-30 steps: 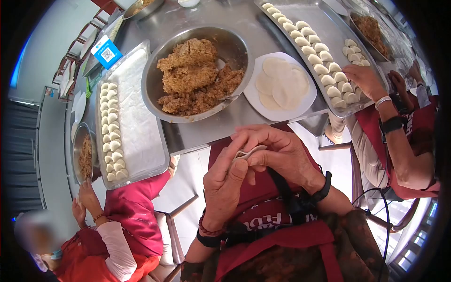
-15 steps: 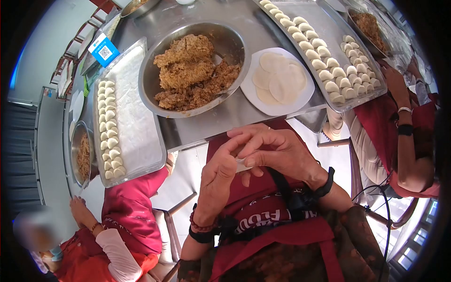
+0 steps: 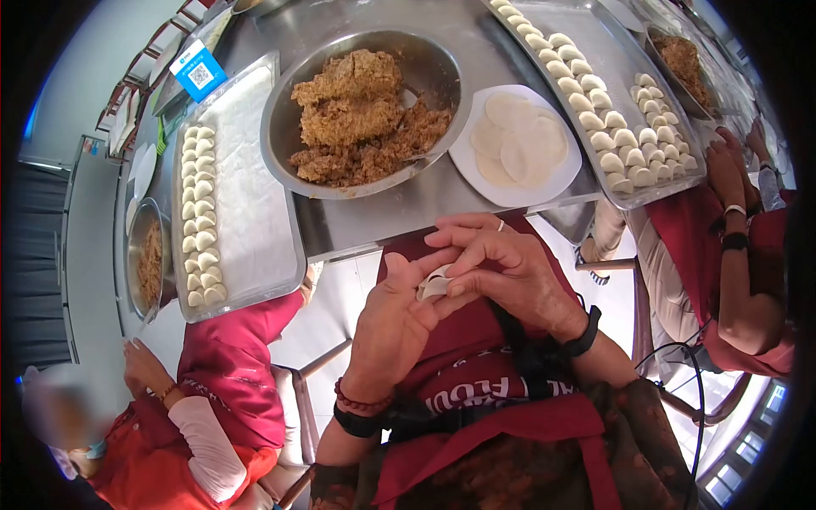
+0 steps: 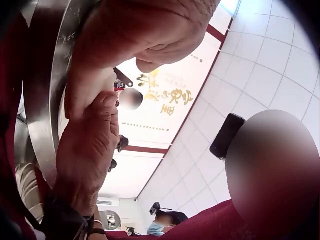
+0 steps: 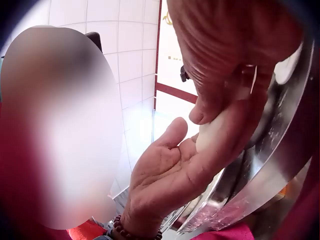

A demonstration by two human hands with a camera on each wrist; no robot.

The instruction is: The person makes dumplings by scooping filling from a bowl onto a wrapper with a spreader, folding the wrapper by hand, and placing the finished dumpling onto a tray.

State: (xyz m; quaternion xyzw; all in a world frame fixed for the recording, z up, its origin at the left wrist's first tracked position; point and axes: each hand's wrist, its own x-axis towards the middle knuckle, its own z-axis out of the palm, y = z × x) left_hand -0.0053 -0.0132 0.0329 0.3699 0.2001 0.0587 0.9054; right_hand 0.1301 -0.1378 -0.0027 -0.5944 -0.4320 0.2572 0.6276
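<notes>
A small white dumpling (image 3: 434, 284) lies across the fingers of my left hand (image 3: 390, 316), in front of the apron. That palm faces up, its thumb stands away from the dough and its fingers are extended, as the right wrist view shows of the left hand (image 5: 172, 167) and the dumpling (image 5: 207, 134). With thumb and fingertips, my right hand (image 3: 514, 274) pinches the dumpling's right side. In the left wrist view the right hand (image 4: 86, 150) meets the pale dough (image 4: 102, 82), much of which the fingers hide.
A metal bowl of brown filling (image 3: 280, 166) stands ahead, beside a white plate (image 3: 561, 183) of round wrappers (image 3: 520, 140). Trays of dumplings flank them, one left (image 3: 255, 255) and one right (image 3: 586, 34). People sit on both sides, close to the table's edge.
My left thumb has lifted off the dumpling and the left hand has opened out beneath it. The right hand keeps its pinch. The neighbour's hand at right has withdrawn from the tray.
</notes>
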